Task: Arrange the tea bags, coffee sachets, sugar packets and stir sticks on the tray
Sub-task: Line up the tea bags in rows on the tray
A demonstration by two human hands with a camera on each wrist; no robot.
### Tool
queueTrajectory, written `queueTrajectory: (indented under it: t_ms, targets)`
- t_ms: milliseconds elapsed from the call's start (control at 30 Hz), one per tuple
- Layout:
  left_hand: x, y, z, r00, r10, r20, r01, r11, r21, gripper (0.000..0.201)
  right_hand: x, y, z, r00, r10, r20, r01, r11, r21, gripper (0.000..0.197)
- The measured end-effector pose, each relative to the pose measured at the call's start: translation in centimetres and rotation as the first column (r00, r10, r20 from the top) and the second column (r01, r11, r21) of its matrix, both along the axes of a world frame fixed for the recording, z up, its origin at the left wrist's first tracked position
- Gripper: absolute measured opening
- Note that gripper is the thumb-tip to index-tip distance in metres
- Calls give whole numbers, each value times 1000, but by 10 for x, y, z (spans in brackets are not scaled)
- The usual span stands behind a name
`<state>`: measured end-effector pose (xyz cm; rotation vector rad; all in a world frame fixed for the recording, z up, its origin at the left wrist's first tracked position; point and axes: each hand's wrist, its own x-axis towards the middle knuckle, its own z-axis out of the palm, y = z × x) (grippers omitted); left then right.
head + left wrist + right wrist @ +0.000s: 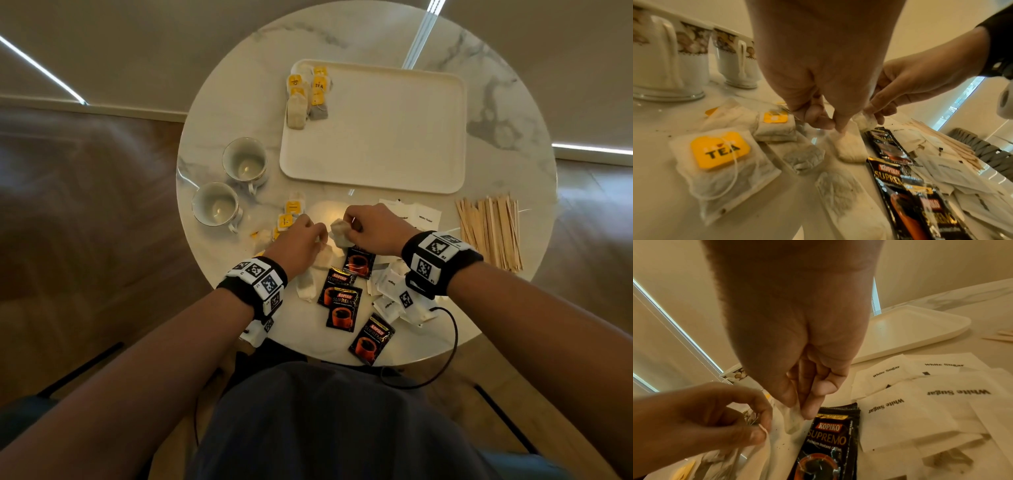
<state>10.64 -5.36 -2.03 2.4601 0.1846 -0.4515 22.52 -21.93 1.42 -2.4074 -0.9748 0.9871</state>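
My right hand (349,228) pinches a crumpled tea bag (339,234) just above the table; the right wrist view shows its thumb and fingers closed on that bag (792,420). Close to its left, my left hand (320,236) pinches the top edge of another tea bag (849,146) lying on the table. Several tea bags with yellow tags (308,96) lie in the far left corner of the white tray (373,164). More tea bags (291,212) lie left of my hands. Black coffee sachets (342,301), white sugar packets (390,294) and wooden stir sticks (489,229) lie on the table.
Two white cups (245,161) (215,204) stand left of the tray. The round marble table (507,113) ends just before my body. A black cable (448,342) hangs from my right wrist over the table's near edge.
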Motion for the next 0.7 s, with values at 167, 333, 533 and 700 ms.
queueTrajectory:
  t_ms: [167,333,533,700]
  targets:
    - [2,10,15,993,4,117,2,999,-54,15,1,5,1,1000,-15,-17,15,1000,13,15]
    - [6,16,28,980,95,175,-75,991,-115,25,0,13,5,998,60,-5,-60,997,45,8]
    - [9,21,28,972,87,219,-73,995,-72,19,1,23,15,995,96,-21,-96,995,38,13]
    - [9,24,30,965,98,243,-83,994,-74,19,2,27,19,994,106,-28,-104,993,54,18]
